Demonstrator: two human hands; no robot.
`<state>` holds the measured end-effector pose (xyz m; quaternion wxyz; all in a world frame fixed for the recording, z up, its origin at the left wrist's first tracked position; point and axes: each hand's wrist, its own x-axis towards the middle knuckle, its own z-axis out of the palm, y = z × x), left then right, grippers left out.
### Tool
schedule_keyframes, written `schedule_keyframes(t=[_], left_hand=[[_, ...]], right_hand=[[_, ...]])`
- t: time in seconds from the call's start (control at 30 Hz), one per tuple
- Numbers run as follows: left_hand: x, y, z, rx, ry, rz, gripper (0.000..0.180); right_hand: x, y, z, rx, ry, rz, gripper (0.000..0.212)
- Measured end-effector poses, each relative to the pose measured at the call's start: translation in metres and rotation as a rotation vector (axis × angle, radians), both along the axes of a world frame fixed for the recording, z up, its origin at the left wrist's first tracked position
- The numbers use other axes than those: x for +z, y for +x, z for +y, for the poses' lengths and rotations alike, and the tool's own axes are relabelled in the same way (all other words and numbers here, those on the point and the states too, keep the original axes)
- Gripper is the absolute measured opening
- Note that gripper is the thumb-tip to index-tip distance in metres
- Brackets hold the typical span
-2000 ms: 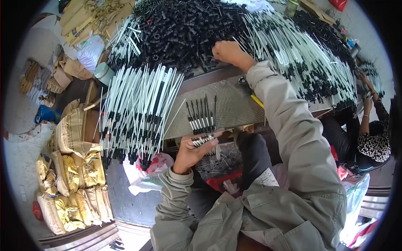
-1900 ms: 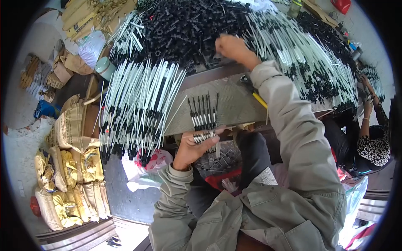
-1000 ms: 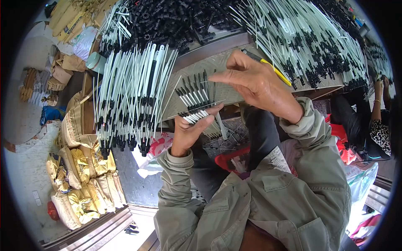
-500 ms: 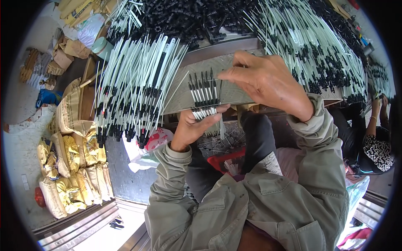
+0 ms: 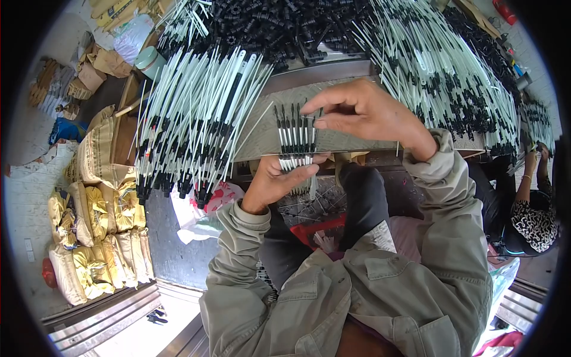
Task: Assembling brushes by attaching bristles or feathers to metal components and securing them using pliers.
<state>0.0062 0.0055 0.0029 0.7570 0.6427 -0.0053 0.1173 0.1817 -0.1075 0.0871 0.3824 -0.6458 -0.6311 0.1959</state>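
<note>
A fanned row of thin white rods with black tapered tips (image 5: 288, 134) stands upright at the front edge of the worktable (image 5: 351, 141). My left hand (image 5: 275, 184) is closed round their lower parts, the thumb lying across the front. Over the right end of the row, my right hand (image 5: 367, 113) is bent in a loose pinch, its index finger and thumb close to the black tips. Whatever sits between those fingertips is too small to make out.
Bundles of pale rods with black ends lie on the left (image 5: 196, 119) and right (image 5: 440, 71). Behind is a heap of black parts (image 5: 267, 30). Yellow and tan sacks (image 5: 98, 238) are stacked at left. Another person's arm (image 5: 526, 175) shows at far right.
My right hand has shifted slightly left over the black tips, and its thumb and index finger sit a little farther apart. My left hand still holds the rods.
</note>
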Motion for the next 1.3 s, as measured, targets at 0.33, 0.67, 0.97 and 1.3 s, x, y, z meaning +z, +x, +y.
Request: schedule_keyframes(t=[0.33, 0.67, 0.97, 1.3], left_hand=[[-0.002, -0.001, 0.003, -0.051, -0.003, 0.022, 0.022], [0.005, -0.001, 0.003, -0.035, 0.043, 0.084, 0.023], [0.004, 0.001, 0.003, -0.034, 0.042, 0.055, 0.022], [0.006, 0.001, 0.003, -0.059, 0.026, 0.091, 0.024]], right_hand=[[-0.001, -0.001, 0.008, 0.113, 0.193, -0.025, 0.011], [0.007, -0.009, 0.005, 0.046, 0.160, -0.215, 0.008], [0.008, -0.007, 0.010, 0.077, 0.143, -0.205, 0.007], [-0.010, -0.007, 0.016, 0.102, 0.293, 0.034, 0.007]])
